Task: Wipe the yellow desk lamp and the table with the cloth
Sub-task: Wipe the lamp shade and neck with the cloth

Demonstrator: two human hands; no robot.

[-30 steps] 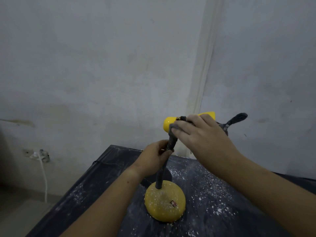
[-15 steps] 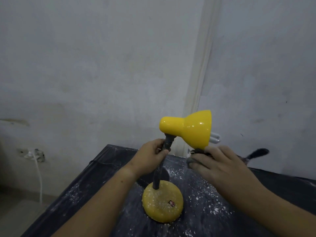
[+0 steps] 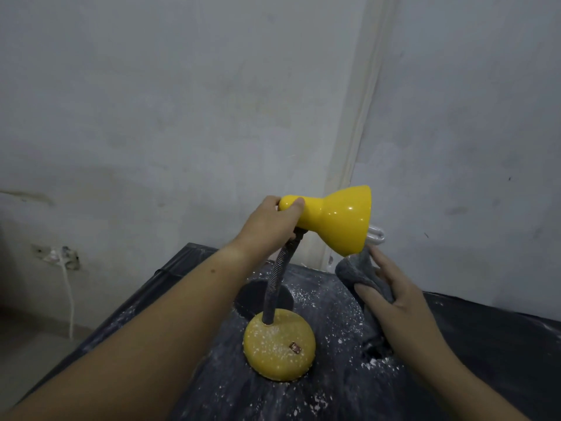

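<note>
Grips the standing lamp [image 3: 337, 220] by its cap in the left hand [image 3: 270, 229], up from the neck [image 3: 277, 281], and clutches the cloth [image 3: 355, 276] in the right hand [image 3: 397, 299] below the rim (base [image 3: 279, 347] and table [image 3: 485, 344] still powdery), so probably base next.

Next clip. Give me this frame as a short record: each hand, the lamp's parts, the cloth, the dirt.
left hand: grips the narrow rear end of the lamp shade
right hand: holds the grey cloth just below the shade's rim; contact unclear
base: stands on the dark table
gooseneck: curved, rising from base to shade
bulb: sticks out of the shade's mouth
white powder: speckles base and table; shade looks glossy
</note>
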